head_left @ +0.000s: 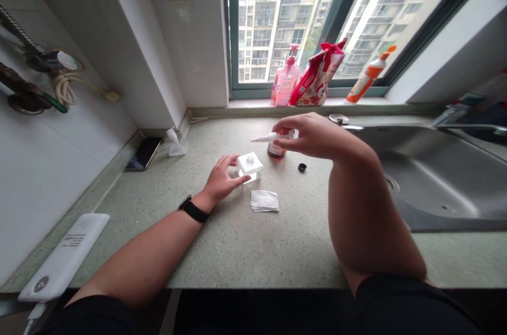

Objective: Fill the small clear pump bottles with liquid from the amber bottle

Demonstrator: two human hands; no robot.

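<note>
**Right-hand tube, left-hand bottle: tip at 12 o'clock of the square bottle's top**

The speckled counter point(241, 253) spans the view, with the steel sink point(455, 179) at 3 o'clock, cut off by the frame. The right hand point(309, 136) reaches in over the counter; its grip pinches a white tube point(263, 138) between thumb and fingers. The left hand point(222, 180) is curled round the 8 o'clock side of a clear square bottle point(251, 165), thumb toward 6 o'clock, fingers toward 10.

The key relation is that of tube to square bottle. From the right grip, the square bottle lies at 8 o'clock; the left hand is nearer, touching it. The tube's long axis runs roughly from 3 to 9 o'clock, its tip at 9. From that tip, the bottle's round top lies at 6 o'clock, near and apart in this view; the difference in height cannot be judged.

A brown bottle point(276, 154) stands at about 7 o'clock from the right hand, its upper part masked by fingers and tube. The tube's rear end is hidden in the grip; its contents, and the square bottle's, cannot be made out.
</note>
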